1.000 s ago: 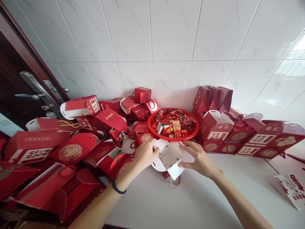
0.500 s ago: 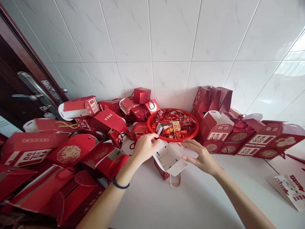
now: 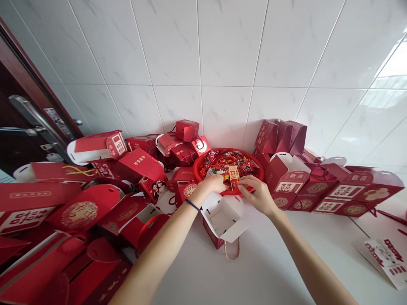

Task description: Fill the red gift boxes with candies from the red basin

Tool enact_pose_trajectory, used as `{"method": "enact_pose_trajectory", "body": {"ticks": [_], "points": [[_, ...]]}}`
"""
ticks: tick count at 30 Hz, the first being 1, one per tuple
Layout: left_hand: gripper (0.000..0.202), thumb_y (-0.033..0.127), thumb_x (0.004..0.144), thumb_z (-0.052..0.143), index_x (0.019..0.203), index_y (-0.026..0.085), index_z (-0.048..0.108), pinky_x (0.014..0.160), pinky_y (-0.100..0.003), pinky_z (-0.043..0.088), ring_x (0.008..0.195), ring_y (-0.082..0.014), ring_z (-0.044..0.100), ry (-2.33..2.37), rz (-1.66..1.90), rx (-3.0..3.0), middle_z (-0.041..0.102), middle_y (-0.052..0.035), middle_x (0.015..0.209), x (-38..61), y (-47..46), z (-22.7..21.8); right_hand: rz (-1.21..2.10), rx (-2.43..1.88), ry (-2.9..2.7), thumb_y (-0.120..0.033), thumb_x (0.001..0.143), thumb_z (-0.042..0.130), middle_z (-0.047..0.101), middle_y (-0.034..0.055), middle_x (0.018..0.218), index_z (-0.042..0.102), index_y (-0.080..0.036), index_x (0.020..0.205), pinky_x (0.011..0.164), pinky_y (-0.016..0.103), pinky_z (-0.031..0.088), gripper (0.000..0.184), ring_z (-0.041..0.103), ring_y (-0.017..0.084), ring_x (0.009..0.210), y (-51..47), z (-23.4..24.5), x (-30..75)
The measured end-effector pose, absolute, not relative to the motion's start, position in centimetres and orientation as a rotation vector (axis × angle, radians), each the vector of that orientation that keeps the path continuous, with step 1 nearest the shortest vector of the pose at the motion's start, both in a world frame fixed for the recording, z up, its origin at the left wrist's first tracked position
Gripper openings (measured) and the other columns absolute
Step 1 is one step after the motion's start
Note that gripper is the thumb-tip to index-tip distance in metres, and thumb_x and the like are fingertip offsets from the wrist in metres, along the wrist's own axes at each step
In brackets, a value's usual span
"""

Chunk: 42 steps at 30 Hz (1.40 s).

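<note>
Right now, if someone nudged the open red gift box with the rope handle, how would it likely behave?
The open red gift box is probably light for its size, as its walls look like thin card. Its unfastened front flap would likely bend easily. Sitting upright on the flat tabletop, it seems apt to slide rather than roll.

Packets (image 3: 247, 166) in basin (image 3: 261, 174); single box (image 3: 221, 218) before; box heap (image 3: 79, 212) left, box stack (image 3: 318, 188) right.

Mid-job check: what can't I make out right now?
All in the head view:
Left hand: its own back hides the fingers' grip.
Right hand: fingers too small to show whether they pinch the yellow packet.
Red basin: left hand hides part of its near rim.
Lower-left box: cut off by the left edge.
</note>
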<state>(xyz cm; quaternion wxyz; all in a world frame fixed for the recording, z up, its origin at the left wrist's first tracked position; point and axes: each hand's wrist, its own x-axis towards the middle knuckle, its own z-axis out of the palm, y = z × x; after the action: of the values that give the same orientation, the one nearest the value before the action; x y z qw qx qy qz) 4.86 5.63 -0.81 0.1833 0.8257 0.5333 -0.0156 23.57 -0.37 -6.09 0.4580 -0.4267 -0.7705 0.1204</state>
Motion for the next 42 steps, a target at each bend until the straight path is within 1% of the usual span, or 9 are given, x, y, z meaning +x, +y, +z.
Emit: {"method": "enact_pose_trajectory", "body": {"ticks": [3,6,9,12,16,19,21,30,42], "points": [[0.033,0.03,0.08,0.065,0.112,0.021,0.07,0.07,-0.027,0.052,0.097,-0.026,0.072,1.459,-0.072,2.328,0.075,-0.0112,0.117,5.6,6.6,-1.3,0.364,-1.114,-1.898,-0.027,0.089,0.058,0.075,0.01,0.099,0.077,-0.02,0.093,0.083,0.037,0.057,0.021,0.071,0.024,0.092,1.1,-5.9,23.5],[0.046,0.032,0.081,0.067,0.126,0.024,0.062,0.08,-0.029,0.054,0.111,-0.0281,0.069,1.448,-0.074,2.336,0.07,-0.0123,0.131,5.9,6.9,-1.7,0.481,-1.151,-1.817,-0.027,0.084,0.061,0.077,0.0086,0.098,0.078,-0.022,0.089,0.086,0.038,0.056,0.018,0.071,0.024,0.091,2.4,-5.7,23.3],[0.059,0.03,0.08,0.068,0.135,0.018,0.053,0.088,-0.036,0.053,0.121,-0.0338,0.064,1.497,-0.086,2.348,0.065,-0.0197,0.135,6.0,6.9,-1.8,0.569,-1.168,-1.744,-0.029,0.079,0.064,0.079,0.0075,0.094,0.078,-0.022,0.084,0.087,0.04,0.055,0.016,0.071,0.025,0.089,3.5,-5.7,23.2],[0.063,0.025,0.078,0.069,0.137,0.015,0.05,0.088,-0.037,0.053,0.119,-0.0351,0.065,1.516,-0.095,2.368,0.067,-0.0215,0.131,6.0,6.9,-1.9,0.625,-1.177,-1.707,-0.034,0.079,0.065,0.079,0.0069,0.088,0.077,-0.02,0.083,0.08,0.038,0.056,0.019,0.071,0.024,0.082,4.4,-5.8,23.2],[0.05,0.026,0.077,0.069,0.125,0.013,0.062,0.086,-0.038,0.053,0.117,-0.0373,0.066,1.552,-0.086,2.387,0.066,-0.0242,0.131,6.2,6.9,-2.0,0.71,-1.159,-1.625,-0.044,0.078,0.067,0.078,0.0075,0.088,0.076,-0.02,0.082,0.079,0.037,0.058,0.026,0.072,0.025,0.082,5.1,-6.0,23.4],[0.032,0.028,0.077,0.069,0.105,0.014,0.072,0.082,-0.036,0.053,0.108,-0.0359,0.07,1.549,-0.114,2.374,0.074,-0.0213,0.115,6.3,6.9,-2.0,0.773,-1.147,-1.559,-0.049,0.076,0.07,0.078,0.0084,0.086,0.076,-0.019,0.082,0.074,0.037,0.059,0.032,0.072,0.025,0.08,5.3,-6.0,23.5],[0.028,0.029,0.076,0.069,0.1,0.016,0.074,0.079,-0.035,0.054,0.103,-0.0342,0.071,1.536,-0.134,2.359,0.077,-0.0182,0.105,6.4,6.9,-2.0,0.808,-1.145,-1.524,-0.05,0.075,0.07,0.077,0.0081,0.084,0.076,-0.018,0.083,0.07,0.036,0.06,0.033,0.072,0.025,0.078,5.3,-6.0,23.5],[0.024,0.022,0.073,0.068,0.095,0.02,0.077,0.073,-0.033,0.053,0.087,-0.0284,0.072,1.48,-0.185,2.305,0.079,-0.0109,0.088,6.5,7.2,-1.8,0.847,-1.153,-1.476,-0.051,0.072,0.076,0.077,0.0072,0.081,0.076,-0.018,0.081,0.063,0.032,0.058,0.034,0.07,0.023,0.073,5.3,-6.0,23.3],[0.016,0.02,0.079,0.061,0.083,0.016,0.076,0.063,-0.029,0.047,0.075,-0.0226,0.068,1.367,-0.202,2.326,0.077,-0.0109,0.085,6.2,7.9,-2.8,0.825,-1.152,-1.497,-0.048,0.073,0.072,0.076,0.0068,0.08,0.075,-0.018,0.081,0.065,0.033,0.054,0.032,0.068,0.023,0.074,5.2,-6.1,23.2]]}}
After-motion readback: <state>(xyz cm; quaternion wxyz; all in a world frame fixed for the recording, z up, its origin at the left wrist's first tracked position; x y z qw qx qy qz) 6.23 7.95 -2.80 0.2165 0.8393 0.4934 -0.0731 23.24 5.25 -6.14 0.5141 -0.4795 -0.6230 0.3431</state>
